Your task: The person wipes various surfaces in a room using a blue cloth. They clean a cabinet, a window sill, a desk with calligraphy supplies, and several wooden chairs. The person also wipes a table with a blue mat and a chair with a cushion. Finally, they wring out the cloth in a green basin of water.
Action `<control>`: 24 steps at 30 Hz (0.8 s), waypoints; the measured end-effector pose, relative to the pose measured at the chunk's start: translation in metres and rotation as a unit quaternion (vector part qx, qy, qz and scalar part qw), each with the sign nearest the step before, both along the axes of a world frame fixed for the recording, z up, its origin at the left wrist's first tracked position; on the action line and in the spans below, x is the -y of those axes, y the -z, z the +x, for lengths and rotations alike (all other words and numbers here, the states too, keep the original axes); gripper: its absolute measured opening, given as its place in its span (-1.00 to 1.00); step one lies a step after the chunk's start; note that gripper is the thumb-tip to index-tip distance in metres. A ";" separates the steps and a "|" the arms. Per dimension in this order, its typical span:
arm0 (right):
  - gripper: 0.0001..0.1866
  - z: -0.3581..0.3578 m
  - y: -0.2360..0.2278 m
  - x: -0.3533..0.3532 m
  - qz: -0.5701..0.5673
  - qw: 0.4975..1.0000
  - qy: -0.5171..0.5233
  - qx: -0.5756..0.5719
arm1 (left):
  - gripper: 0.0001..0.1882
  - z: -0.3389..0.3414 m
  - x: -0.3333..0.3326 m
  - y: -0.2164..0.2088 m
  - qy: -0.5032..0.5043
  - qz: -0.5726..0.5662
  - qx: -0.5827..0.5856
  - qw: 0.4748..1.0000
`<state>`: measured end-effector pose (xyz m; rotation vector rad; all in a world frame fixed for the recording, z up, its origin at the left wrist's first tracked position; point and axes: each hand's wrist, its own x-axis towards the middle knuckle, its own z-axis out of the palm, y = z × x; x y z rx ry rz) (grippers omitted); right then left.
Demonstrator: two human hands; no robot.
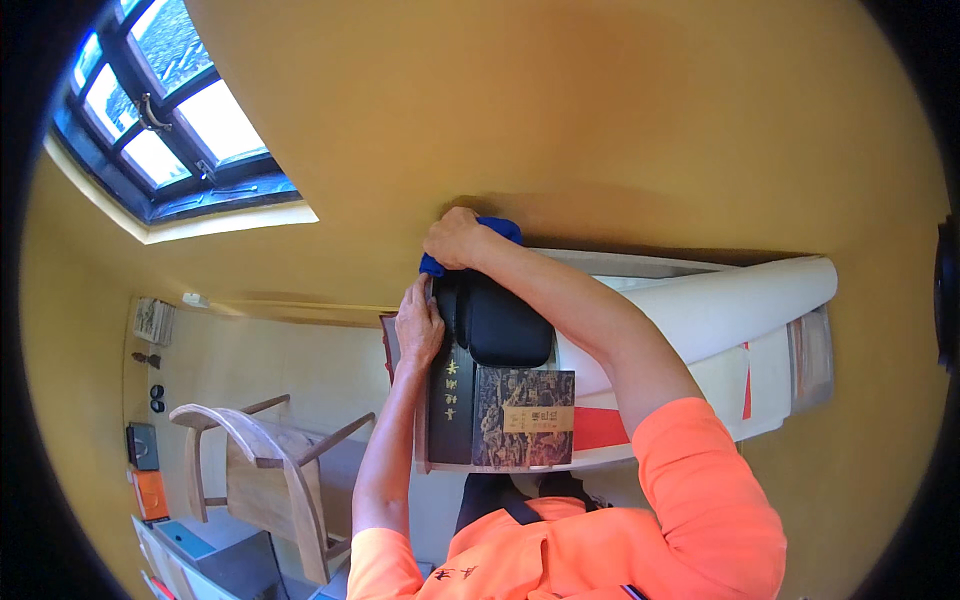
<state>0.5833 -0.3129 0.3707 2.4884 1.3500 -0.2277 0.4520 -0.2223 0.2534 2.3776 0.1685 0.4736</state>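
Near the middle of the frame, our right hand (457, 238) is closed on a blue cloth (499, 229), crumpled against the far left corner of the surface (421, 440), close to the yellow wall (600, 120). Our left hand (419, 326) lies just below it, along the left edge of a long black box (451, 415) with gold characters; its fingers point toward the cloth, and we cannot tell whether they grip the edge.

To the right of our left hand sits a rounded black case (508, 322), and below that, a book (520, 445) with a dark pictorial cover and a tan band. Right of centre, a large roll of white paper (740, 298) lies slantwise on the surface, over flatter sheets with red patches. At the lower left stands a wooden armchair (300, 480); at the upper left we see a dark-framed window (165, 105).
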 end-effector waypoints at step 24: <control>-0.48 -0.256 -0.078 0.405 0.650 0.580 0.444 -0.207 | -0.65 -0.002 -0.071 0.016 0.028 -0.144 0.105 0.984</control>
